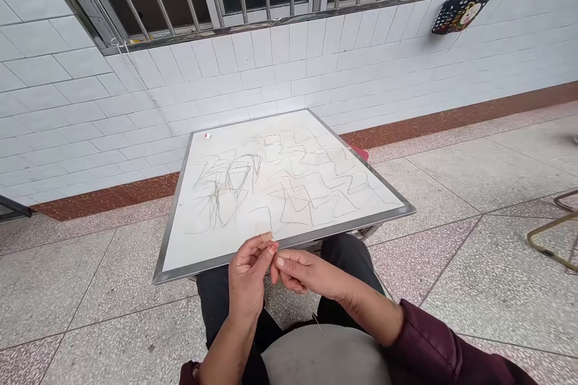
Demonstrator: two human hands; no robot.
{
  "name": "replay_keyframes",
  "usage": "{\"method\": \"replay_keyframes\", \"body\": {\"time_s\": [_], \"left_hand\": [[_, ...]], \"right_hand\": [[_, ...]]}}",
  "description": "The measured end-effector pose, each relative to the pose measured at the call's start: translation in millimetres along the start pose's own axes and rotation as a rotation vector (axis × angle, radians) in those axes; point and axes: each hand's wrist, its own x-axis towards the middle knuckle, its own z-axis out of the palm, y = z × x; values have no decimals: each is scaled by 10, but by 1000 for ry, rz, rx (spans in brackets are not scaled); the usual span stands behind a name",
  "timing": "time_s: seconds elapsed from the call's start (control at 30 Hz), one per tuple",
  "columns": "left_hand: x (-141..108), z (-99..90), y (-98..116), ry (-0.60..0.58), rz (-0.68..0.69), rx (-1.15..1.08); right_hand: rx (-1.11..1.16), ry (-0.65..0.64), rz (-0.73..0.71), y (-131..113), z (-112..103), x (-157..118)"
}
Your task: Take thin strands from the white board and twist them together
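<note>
My left hand (249, 274) and my right hand (303, 271) meet over the near edge of a white, metal-rimmed table (180, 252). Thumbs and fingertips are pinched close together. A thin strand seems to run between them, but it is too fine to make out clearly. A small orange-red spot shows at the left thumb tip. A tan wrap covers the tip of one left finger. Thin dark strands, bent in zigzags, lie over the tabletop, with a denser tangle (226, 180) on the left. Another fine strand (318, 326) rests over my lap.
A small red and white object (208, 136) sits at the table's far left corner. Behind stands a white tiled wall (271, 81) with barred windows and a hanging dark basket (458, 15). A metal tube frame (537, 240) is on the floor at right.
</note>
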Motion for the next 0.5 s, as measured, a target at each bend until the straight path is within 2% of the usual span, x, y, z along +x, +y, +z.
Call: {"method": "replay_keyframes", "body": {"time_s": [0.2, 0.5], "left_hand": [[6, -11, 20, 64, 19, -55], [-4, -9, -48, 82, 68, -5]], "right_hand": [[-398, 261, -124, -11, 112, 2], [-775, 441, -113, 70, 173, 37]]}}
